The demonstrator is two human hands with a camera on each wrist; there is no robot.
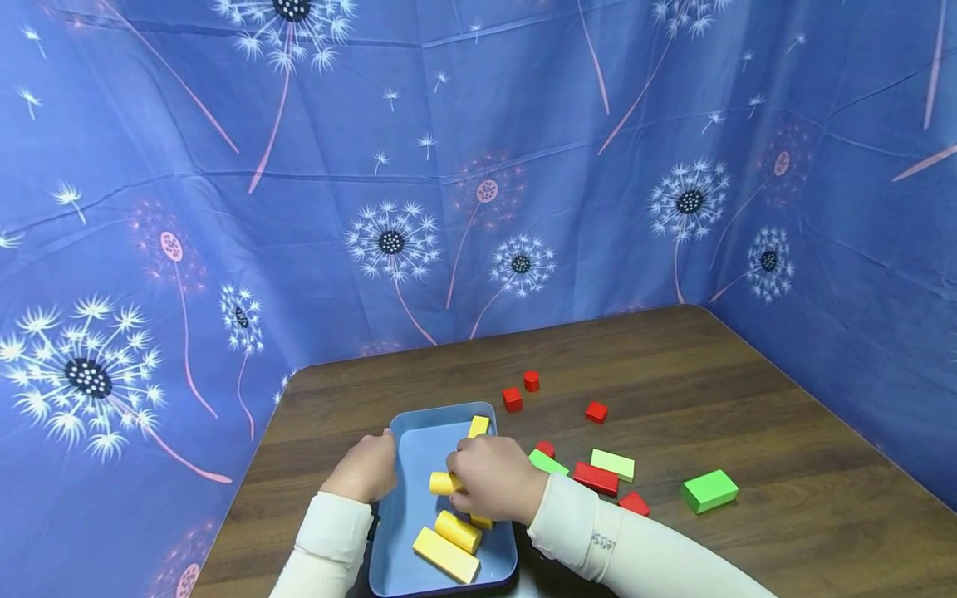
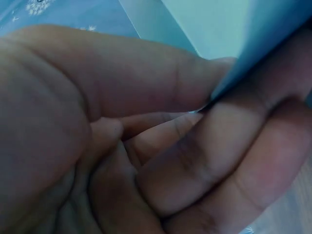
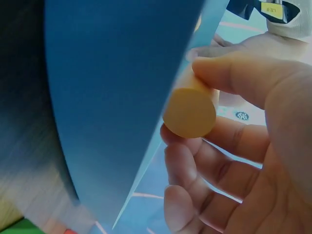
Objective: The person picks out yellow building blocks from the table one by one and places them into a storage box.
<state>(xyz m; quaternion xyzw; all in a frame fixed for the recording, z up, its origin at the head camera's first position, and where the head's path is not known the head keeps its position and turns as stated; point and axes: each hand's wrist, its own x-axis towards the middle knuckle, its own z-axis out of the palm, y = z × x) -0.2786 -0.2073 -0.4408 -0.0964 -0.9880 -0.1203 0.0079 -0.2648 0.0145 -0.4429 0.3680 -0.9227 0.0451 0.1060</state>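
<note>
My left hand [image 1: 365,469] grips the left wall of a blue plastic tray [image 1: 409,453]. In the left wrist view the thumb lies on one side of the tray wall [image 2: 258,51] and curled fingers on the other. Over the tray's right side, my right hand [image 1: 495,480] pinches a yellow cylinder block [image 1: 442,483] between thumb and fingers. The right wrist view shows its round end face [image 3: 190,113] beside the outer tray wall [image 3: 112,97]. Inside the tray lie a long yellow block [image 1: 446,555], another yellow cylinder [image 1: 458,531] and a yellow block [image 1: 478,425] near the far corner, partly hidden.
Right of the tray, red blocks [image 1: 596,478] and green blocks [image 1: 709,491] lie scattered on the brown wooden table [image 1: 792,465]. A red cube [image 1: 512,399] and a small red cylinder [image 1: 532,381] sit beyond the tray's far right corner. A blue dandelion-print cloth [image 1: 598,208] hangs behind.
</note>
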